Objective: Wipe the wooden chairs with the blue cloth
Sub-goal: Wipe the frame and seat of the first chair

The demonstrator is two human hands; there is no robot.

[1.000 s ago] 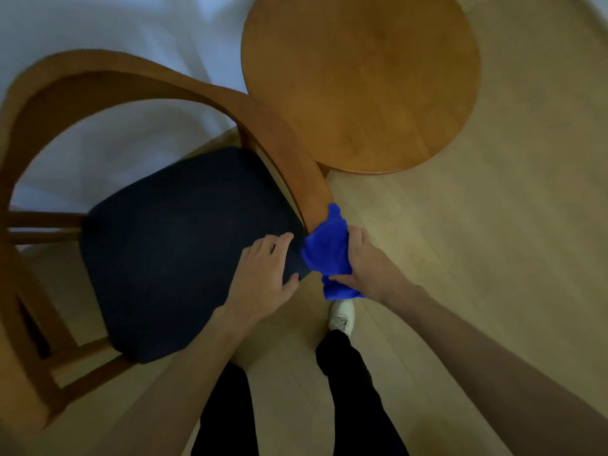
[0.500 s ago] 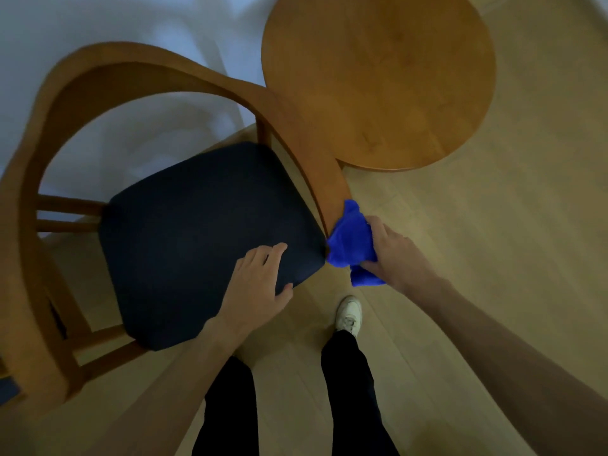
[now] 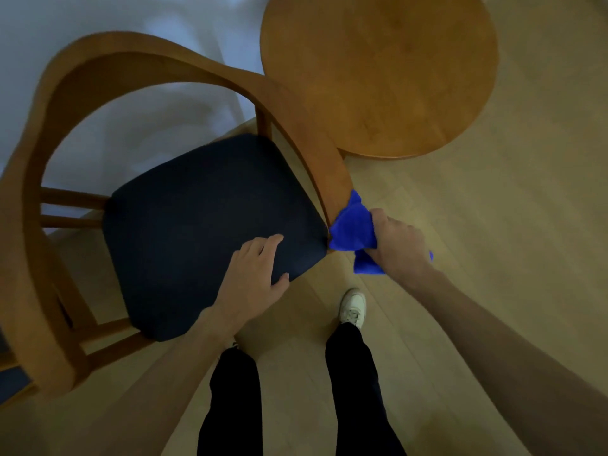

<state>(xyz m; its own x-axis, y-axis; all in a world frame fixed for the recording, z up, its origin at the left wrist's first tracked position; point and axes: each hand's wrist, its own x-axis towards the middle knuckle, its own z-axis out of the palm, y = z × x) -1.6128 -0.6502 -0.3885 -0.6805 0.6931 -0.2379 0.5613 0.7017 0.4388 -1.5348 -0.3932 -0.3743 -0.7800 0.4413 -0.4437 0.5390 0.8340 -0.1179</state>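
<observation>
A wooden chair [image 3: 138, 64] with a curved armrest rail and a dark blue seat cushion [image 3: 197, 218] stands at the left. My right hand [image 3: 396, 245] grips the bunched blue cloth [image 3: 348, 230] and presses it against the lower end of the chair's right arm, where it meets the seat corner. My left hand [image 3: 253, 274] rests flat on the front right part of the cushion, fingers straight.
A round wooden table [image 3: 378, 74] stands just behind the chair's right arm. White fabric [image 3: 98, 21] hangs behind the chair. My legs and a white shoe [image 3: 353, 306] are on the light wooden floor [image 3: 510, 225], which stretches away to the right.
My right hand and the cloth slid slightly along the lower end of the chair arm. The view shifted, so chair and table sit further right. My left hand stayed on the cushion.
</observation>
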